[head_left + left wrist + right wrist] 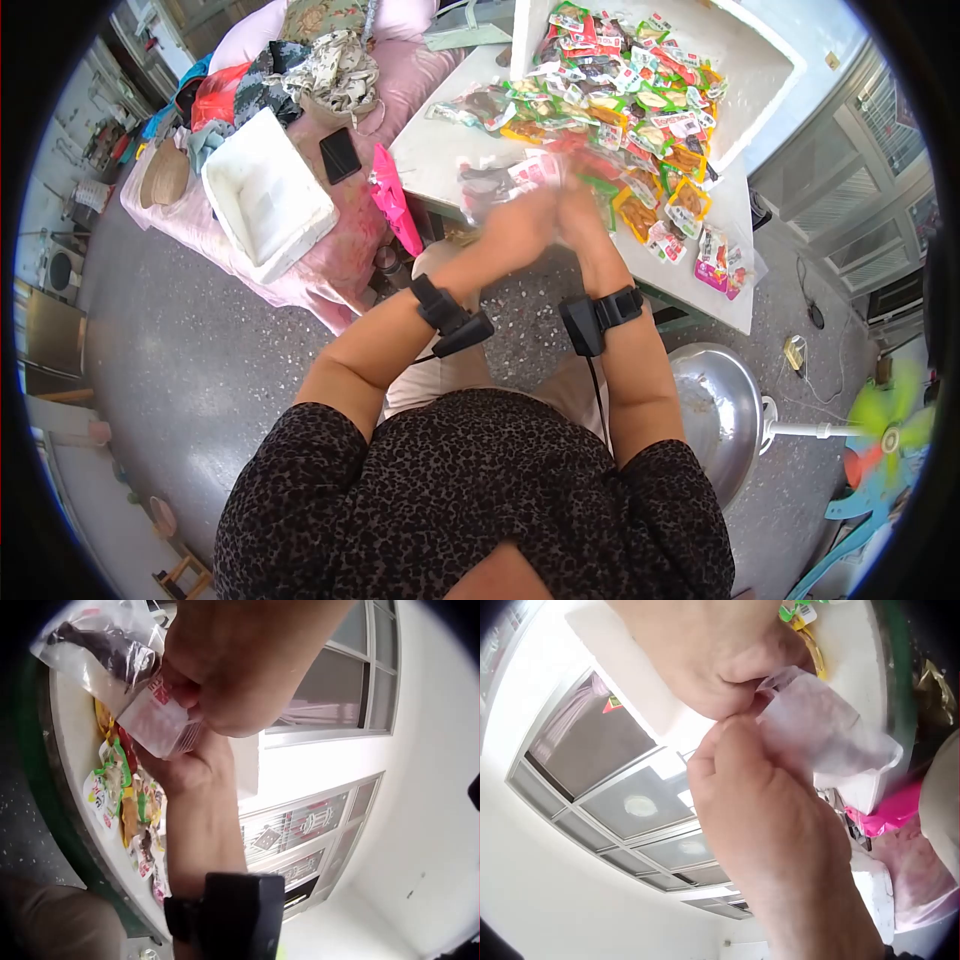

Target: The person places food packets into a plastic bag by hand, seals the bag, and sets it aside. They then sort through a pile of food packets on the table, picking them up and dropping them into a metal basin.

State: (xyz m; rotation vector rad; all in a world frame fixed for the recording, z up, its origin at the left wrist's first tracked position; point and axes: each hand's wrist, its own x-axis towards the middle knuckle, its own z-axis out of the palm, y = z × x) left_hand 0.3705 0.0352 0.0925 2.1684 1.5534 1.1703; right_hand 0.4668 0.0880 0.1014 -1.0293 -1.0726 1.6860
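Both hands meet over the near edge of the table, blurred in the head view. My left hand [522, 218] pinches a clear plastic food packet [821, 727] between thumb and curled fingers. Right against it, my right hand [582, 212] grips the same packet's edge, its fingertips partly hidden. A whitish panel with red print shows on the packet in the left wrist view. Beside this panel, a clear bag with dark contents [105, 652] overlaps it in that view. Many small colourful sealed food packets [640, 110] are heaped beyond the hands.
The heap spills from a white foam box [755, 90] onto the white table [720, 310]. Left of it are a pink bag [397, 200], a phone [340, 155] and a second foam box [310, 215] on a pink-covered bed. A metal basin [705, 400] and a fan [890, 437] stand at right.
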